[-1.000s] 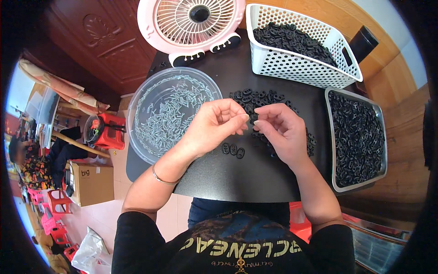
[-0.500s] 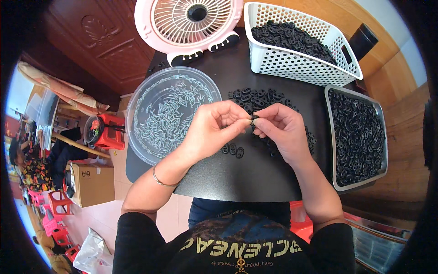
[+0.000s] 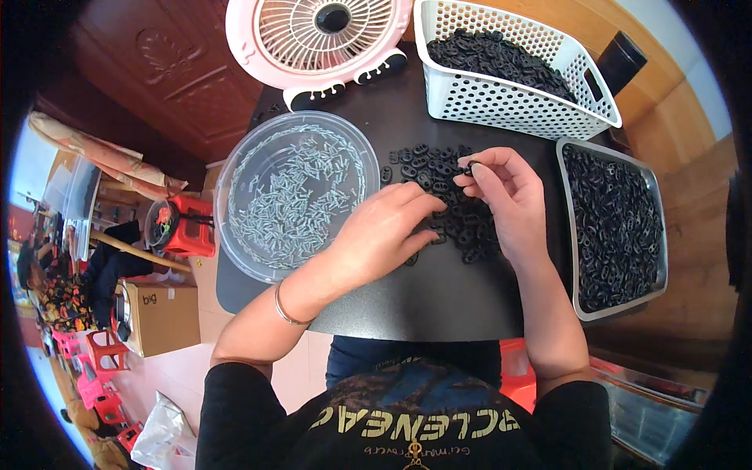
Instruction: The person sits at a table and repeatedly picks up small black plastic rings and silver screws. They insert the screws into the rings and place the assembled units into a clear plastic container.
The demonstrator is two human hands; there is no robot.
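My right hand [image 3: 509, 196] is raised over the right part of a loose pile of small black plastic pieces [image 3: 427, 166], oval with two holes. Between its thumb and forefinger it pinches one such black oval piece [image 3: 469, 168]. My left hand [image 3: 388, 227] hangs low at the pile's near left side, thumb and fingers apart, with nothing visible between them; the fingertips are close to the black pieces. Beside my left hand stands a clear round tub [image 3: 235, 254] with many thin silver metal pieces [image 3: 290, 207], too small to tell whether screws or springs.
A grey metal tray [image 3: 580, 301] full of black pieces lies on the table's right side. Behind the pile stand a white perforated basket [image 3: 509, 110] of black parts and a pink fan [image 3: 243, 35]. A black cylinder [image 3: 623, 63] is behind the basket; a red stool [image 3: 192, 227] stands at the left.
My hands were together over the pile, both pinching at a small black piece. They have parted: the right has moved up and right with a piece, the left has lowered and opened.
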